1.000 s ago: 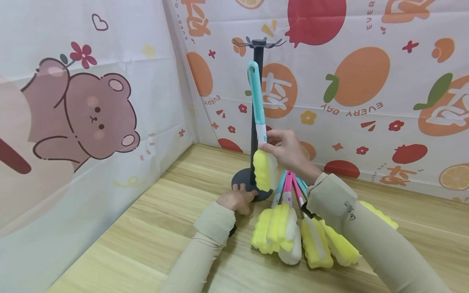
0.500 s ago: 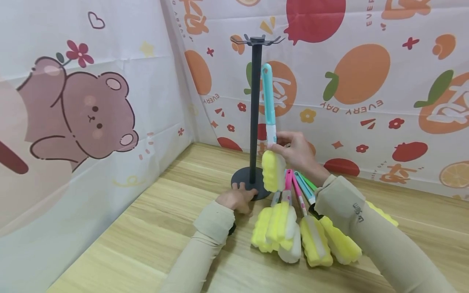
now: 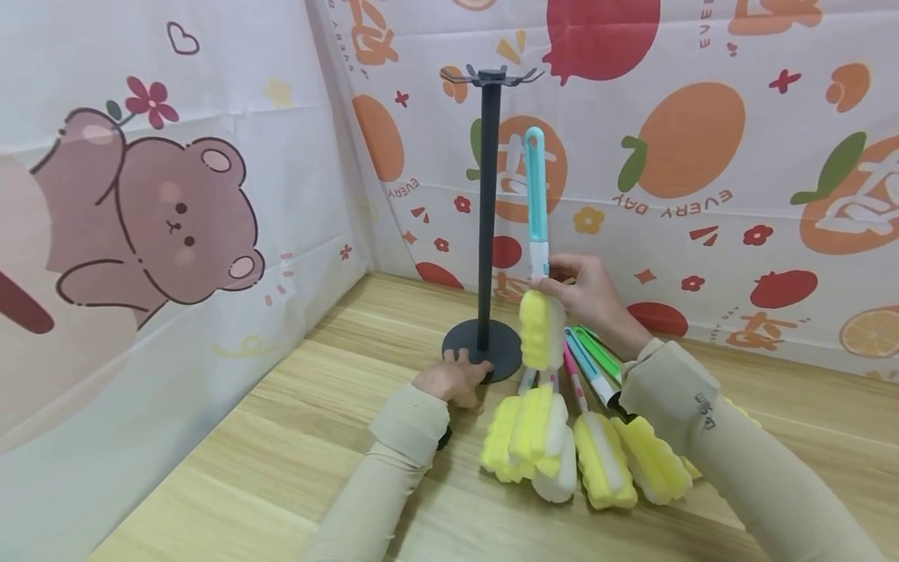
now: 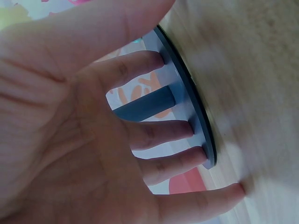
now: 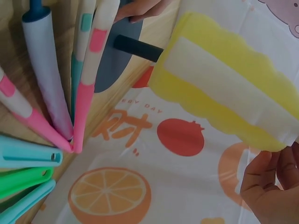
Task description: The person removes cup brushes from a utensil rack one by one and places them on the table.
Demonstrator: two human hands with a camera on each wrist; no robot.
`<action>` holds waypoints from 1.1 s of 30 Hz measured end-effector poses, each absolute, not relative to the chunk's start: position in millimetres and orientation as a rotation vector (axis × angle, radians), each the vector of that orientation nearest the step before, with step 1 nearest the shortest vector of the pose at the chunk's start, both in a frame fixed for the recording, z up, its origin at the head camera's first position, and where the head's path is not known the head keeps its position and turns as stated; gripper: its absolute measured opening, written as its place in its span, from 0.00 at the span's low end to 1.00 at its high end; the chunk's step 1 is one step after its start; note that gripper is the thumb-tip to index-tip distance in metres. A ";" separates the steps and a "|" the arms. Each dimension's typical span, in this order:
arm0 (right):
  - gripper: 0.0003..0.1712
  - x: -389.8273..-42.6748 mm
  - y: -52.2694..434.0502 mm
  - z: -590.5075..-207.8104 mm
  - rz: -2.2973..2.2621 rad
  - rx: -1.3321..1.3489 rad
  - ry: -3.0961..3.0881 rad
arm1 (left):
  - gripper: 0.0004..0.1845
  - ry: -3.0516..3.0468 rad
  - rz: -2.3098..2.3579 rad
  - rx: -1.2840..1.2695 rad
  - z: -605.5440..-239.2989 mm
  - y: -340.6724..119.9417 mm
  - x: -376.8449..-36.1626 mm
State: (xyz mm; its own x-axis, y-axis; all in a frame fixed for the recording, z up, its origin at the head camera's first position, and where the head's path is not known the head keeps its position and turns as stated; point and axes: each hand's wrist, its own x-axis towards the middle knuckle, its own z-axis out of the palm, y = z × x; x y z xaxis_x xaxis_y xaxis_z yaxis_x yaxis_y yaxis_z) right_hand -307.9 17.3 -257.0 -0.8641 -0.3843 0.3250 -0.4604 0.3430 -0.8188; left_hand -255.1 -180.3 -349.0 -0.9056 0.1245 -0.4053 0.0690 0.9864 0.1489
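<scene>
Pinching my light sponge brush (image 3: 538, 265) at its stiff neck, right hand (image 3: 586, 297) closed; left hand (image 3: 449, 380) flat, steadying stand (image 3: 485, 343).

Right hand (image 5: 273, 186) cut off at frame edge, wood table (image 4: 252, 70) blurred

The stand (image 3: 488, 226) is upright on the desk (image 3: 295, 437), near the corner where two curtain walls (image 3: 175, 195) meet. The left hand (image 3: 453, 380) rests on the front edge of the stand's base. To the right of the post, the right hand (image 3: 588, 295) holds one sponge brush (image 3: 539, 273) upright, handle up. Before the base, spare brushes (image 3: 562, 437) lie fanned on the desk, sponge ends toward the person.
</scene>
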 end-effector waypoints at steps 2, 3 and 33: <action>0.16 -308.5 20.3 -257.1 1.582 0.784 -2.508 | 0.39 2.702 0.188 0.135 -349.2 -180.1 -254.8; 0.16 -308.6 22.0 -256.9 1.593 0.776 -2.508 | 0.39 2.701 0.190 0.134 -349.3 -180.0 -254.7; 0.18 -314.0 51.7 -252.0 1.598 0.707 -2.617 | 0.38 2.708 0.231 0.116 -350.4 -180.6 -253.0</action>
